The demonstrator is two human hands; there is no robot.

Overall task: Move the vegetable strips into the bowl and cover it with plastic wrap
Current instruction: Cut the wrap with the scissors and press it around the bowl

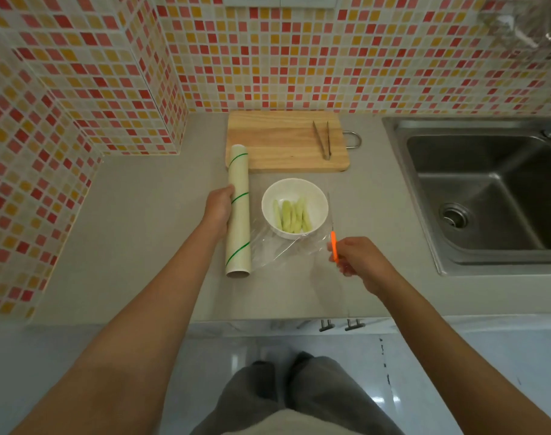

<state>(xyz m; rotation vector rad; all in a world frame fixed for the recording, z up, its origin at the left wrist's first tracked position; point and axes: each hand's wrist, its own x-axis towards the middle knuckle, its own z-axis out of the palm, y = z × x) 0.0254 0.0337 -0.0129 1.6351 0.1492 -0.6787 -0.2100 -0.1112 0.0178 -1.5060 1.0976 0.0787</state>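
Note:
A white bowl (294,189) stands on the grey counter and holds several pale green vegetable strips (291,216). A roll of plastic wrap (238,211) with green stripes lies to its left, and my left hand (219,208) holds the roll from its left side. A clear sheet of wrap (280,248) stretches from the roll toward the right, over the near part of the bowl. My right hand (357,259) grips the orange handle of a thin-bladed knife (332,237) at the sheet's right edge, blade pointing away from me.
A wooden cutting board (277,142) with metal tongs (323,142) on it lies behind the bowl against the tiled wall. A steel sink (487,189) fills the right side. The counter's front edge runs just below my forearms.

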